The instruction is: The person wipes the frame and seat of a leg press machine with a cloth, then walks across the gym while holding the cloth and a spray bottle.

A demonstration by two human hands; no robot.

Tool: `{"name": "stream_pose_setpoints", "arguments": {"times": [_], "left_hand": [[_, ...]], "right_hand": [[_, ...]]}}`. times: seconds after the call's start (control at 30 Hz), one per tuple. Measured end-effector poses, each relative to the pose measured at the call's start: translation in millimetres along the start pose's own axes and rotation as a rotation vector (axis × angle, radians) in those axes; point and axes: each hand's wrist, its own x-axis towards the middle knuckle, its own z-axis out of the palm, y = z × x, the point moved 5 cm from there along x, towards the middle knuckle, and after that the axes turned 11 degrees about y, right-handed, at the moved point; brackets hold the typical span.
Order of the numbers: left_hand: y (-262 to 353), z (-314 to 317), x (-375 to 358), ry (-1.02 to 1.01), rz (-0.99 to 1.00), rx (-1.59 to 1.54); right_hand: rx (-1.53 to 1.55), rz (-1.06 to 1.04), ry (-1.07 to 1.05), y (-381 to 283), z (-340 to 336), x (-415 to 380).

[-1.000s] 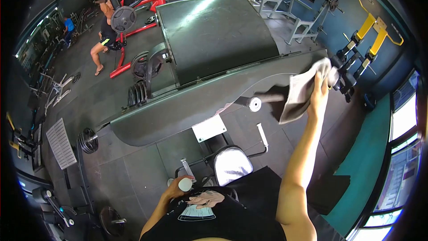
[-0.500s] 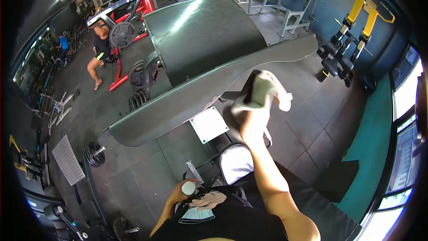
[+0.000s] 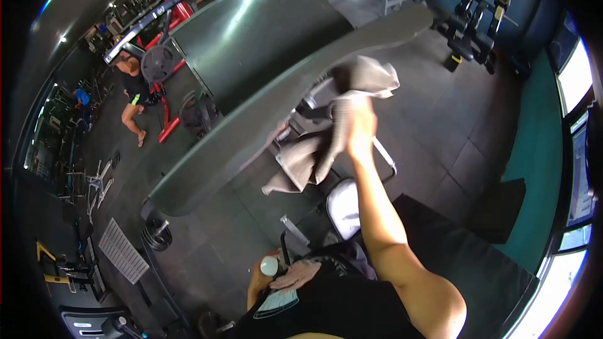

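Note:
My right hand [image 3: 362, 122] is stretched out ahead, closed around a grey-beige cloth [image 3: 303, 162]. The cloth is smeared by motion; one part hangs to the left and another pale part sticks out beyond the fingers. It overlaps the near edge of a long dark, padded-looking panel [image 3: 251, 132] on a gym machine. Low, close to my body, my left hand [image 3: 256, 285] grips a container with a pale round top [image 3: 269, 266]; most of its body is hidden from above. Beneath the right forearm is a light-topped seat or stool [image 3: 343, 208].
Behind the panel rises a broad dark curved cover [image 3: 251, 31]. Weight plates [image 3: 157, 234] and a slatted footplate [image 3: 123, 251] stand at left. A person [image 3: 133, 91] sits at a red machine [image 3: 168, 113]. A black bench [image 3: 465, 263] lies at right, and a yellow-armed machine [image 3: 480, 19] stands farther back.
My right hand has swung upward with the cloth, which now spreads to the left over the square white plate. The whole view has tilted and shifted. My left hand still holds the container.

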Motion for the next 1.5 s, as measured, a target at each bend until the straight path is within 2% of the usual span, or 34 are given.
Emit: {"name": "stream_pose_setpoints", "arguments": {"times": [0.03, 0.1, 0.13, 0.17, 0.2, 0.27, 0.3, 0.33, 0.4, 0.43, 0.53, 0.57, 0.6, 0.63, 0.7, 0.73, 0.77, 0.8, 0.9, 0.97, 1.0, 1.07, 1.13, 1.2, 1.27, 1.3, 1.33, 1.4, 1.43, 1.5], "left_hand": [[3.8, -0.3, 0.0, -0.004, -0.001, 0.009], [11.1, 0.5, -0.6, -0.013, -0.003, 0.026], [16.8, 0.1, 2.3, -0.009, -0.001, 0.033], [22.7, 1.1, 3.9, -0.009, -0.004, 0.044], [25.7, 3.3, 3.5, -0.011, -0.023, 0.064], [32.4, 6.9, 9.0, -0.019, -0.05, 0.107], [33.3, 9.5, 14.1, -0.016, -0.049, 0.084], [31.2, 12.7, 15.4, -0.014, -0.055, 0.061], [36.1, 19.0, 13.0, -0.038, -0.027, 0.09], [47.2, 22.4, 14.3, -0.056, 0.021, 0.138], [57.7, 26.5, 16.9, -0.049, 0.062, 0.138], [58.7, 25.5, 15.3, -0.038, 0.04, 0.114], [58.7, 26.3, 16.1, -0.025, 0.019, 0.086], [54.9, 26.0, 15.3, -0.02, -0.003, 0.063], [43.3, 20.1, 11.5, -0.014, -0.053, 0.022], [40.0, 19.3, 11.8, -0.012, -0.058, 0.043], [37.6, 18.4, 12.9, -0.011, -0.062, 0.066], [34.6, 17.9, 13.7, -0.013, -0.067, 0.089], [19.3, 18.6, 18.5, -0.044, -0.177, 0.015], [36.0, 18.7, 21.1, -0.066, -0.102, 0.112], [45.0, 19.5, 25.5, -0.068, -0.059, 0.154], [55.6, 22.6, 29.6, -0.05, 0.005, 0.12], [57.4, 22.2, 28.4, -0.055, 0.015, 0.112], [55.9, 22.9, 33.5, -0.064, -0.007, 0.112], [60.5, 22.6, 32.7, -0.055, 0.015, 0.141], [61.3, 22.6, 32.3, -0.049, 0.024, 0.154], [59.1, 22.7, 33.3, -0.038, 0.03, 0.16], [50.3, 22.8, 33.2, -0.015, 0.032, 0.165], [45.2, 23.6, 32.8, -0.019, -0.01, 0.13], [38.4, 26.9, 31.4, -0.014, 0.007, 0.073]], "right_hand": [[0.205, 0.062, 0.069, -6.6, 11.0, -6.2], [0.4, 0.34, 0.081, -4.9, 9.4, -5.4], [0.394, 0.56, 0.018, -9.2, 4.2, 1.7], [0.771, 0.951, 0.053, -6.6, 7.8, 3.8], [0.799, 0.953, 0.095, -7.0, 0.1, 6.3], [0.792, 0.663, 0.215, -25.1, -12.9, 9.0], [0.597, 0.53, 0.124, -8.2, -8.4, 1.4], [0.386, 0.228, -0.005, 5.0, 3.3, -15.2], [0.621, 0.104, -0.044, -28.1, 6.2, -17.7], [0.728, 0.227, -0.23, -17.5, 13.5, -20.2], [0.579, 0.353, -0.241, 3.4, 1.6, -35.8], [0.59, 0.731, -0.08, 15.7, -5.3, -33.4], [0.784, 0.978, 0.159, 17.2, -17.2, -30.2], [0.887, 0.957, 0.296, 1.6, -38.2, -17.5], [0.624, 0.766, 0.578, -20.8, -76.7, 12.8], [0.542, 0.57, 0.628, -23.6, -90.4, 29.4], [0.536, 0.484, 0.635, -38.1, -97.9, 49.3], [0.327, 0.257, 0.611, -46.2, -103.9, 66.7], [-0.195, -0.51, 0.277, -66.0, -67.6, 125.4], [-0.372, -0.774, 0.123, -87.7, -55.7, 150.6], [-0.426, -0.786, 0.084, -100.2, -56.9, 166.9], [-0.198, -0.408, -0.266, -71.2, -65.4, 222.0], [-0.607, -0.308, -0.229, -0.4, -72.5, 288.7], [-0.502, -0.143, -0.282, 57.1, -75.8, 343.7], [-0.388, 0.127, -0.08, 65.7, -80.1, 372.0], [-0.34, 0.135, 0.042, 56.3, -81.5, 383.6], [-0.304, 0.068, 0.139, 44.2, -79.7, 393.5], [-0.197, -0.135, 0.247, -20.1, -59.5, 389.4], [-0.129, -0.239, 0.241, -61.8, -43.6, 379.4], [-0.025, -0.416, 0.083, -138.6, 6.9, 339.5]]}}
